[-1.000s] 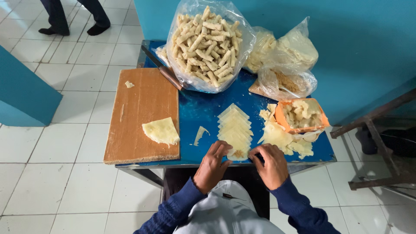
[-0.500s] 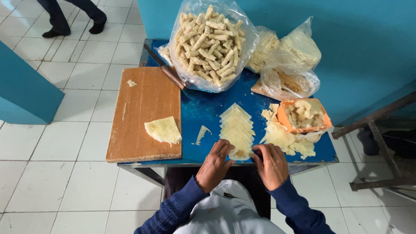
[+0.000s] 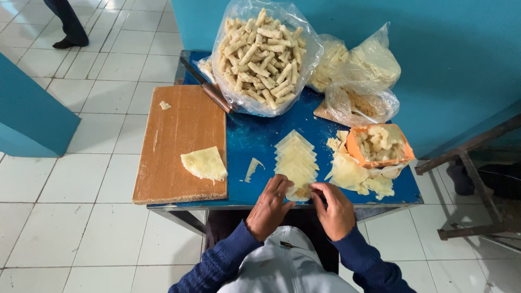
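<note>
A row of overlapping pale pastry wrappers lies on the blue table. At its near end, a wrapper with filling sits between my hands. My left hand presses its fingertips on the wrapper's left edge. My right hand pinches the right edge with curled fingers. Both sleeves are dark blue.
A wooden cutting board holds a folded wrapper. A knife lies by a large clear bag of rolled pastries. More bags stand at the back right. An orange tub of filling sits right. A person's legs are far left.
My hands have stayed on the near wrapper, with the fingers shifting slightly over it. The view has tilted a little.
</note>
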### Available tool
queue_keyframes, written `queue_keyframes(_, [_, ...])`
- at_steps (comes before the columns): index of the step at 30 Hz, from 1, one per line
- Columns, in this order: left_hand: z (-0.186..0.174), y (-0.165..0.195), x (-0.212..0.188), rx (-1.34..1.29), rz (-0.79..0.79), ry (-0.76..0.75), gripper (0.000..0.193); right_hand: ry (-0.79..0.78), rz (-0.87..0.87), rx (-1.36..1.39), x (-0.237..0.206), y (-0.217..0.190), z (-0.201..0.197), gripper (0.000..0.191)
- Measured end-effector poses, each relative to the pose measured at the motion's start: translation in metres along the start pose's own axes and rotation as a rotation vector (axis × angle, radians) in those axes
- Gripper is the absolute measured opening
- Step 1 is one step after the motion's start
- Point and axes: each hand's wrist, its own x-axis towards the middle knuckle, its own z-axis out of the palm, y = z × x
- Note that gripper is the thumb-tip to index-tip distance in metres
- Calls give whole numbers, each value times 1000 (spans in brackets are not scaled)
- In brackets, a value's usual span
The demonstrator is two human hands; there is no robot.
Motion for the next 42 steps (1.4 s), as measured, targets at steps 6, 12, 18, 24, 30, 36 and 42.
queue_keyframes(6, [-1, 1, 1, -23, -23, -17, 46, -63, -37, -4, -5, -1, -1, 38])
queue_keyframes(12, [0, -1, 1, -1, 15, 5, 43, -28, -239, -50, -4, 8, 2, 23])
queue_keyframes(18, [-2, 1, 2, 183, 145, -8, 30, -100, -18, 15, 8, 17, 6, 10])
queue_keyframes(24, [2, -2, 17, 213, 51, 76, 8, -155, -22, 45, 29, 19, 15, 7])
queue_keyframes(30, [2, -10, 28, 204, 54, 14, 10, -92, -206, -33, 24, 12, 15, 20])
queue_keyframes(36, [-4, -5, 21, 89, 71, -30, 7, -98, -326, -80, 17, 12, 9, 24])
queue_keyframes(42, [-5, -9, 26, 54, 96, -40, 12, -151, -303, -3, 28, 17, 7, 19])
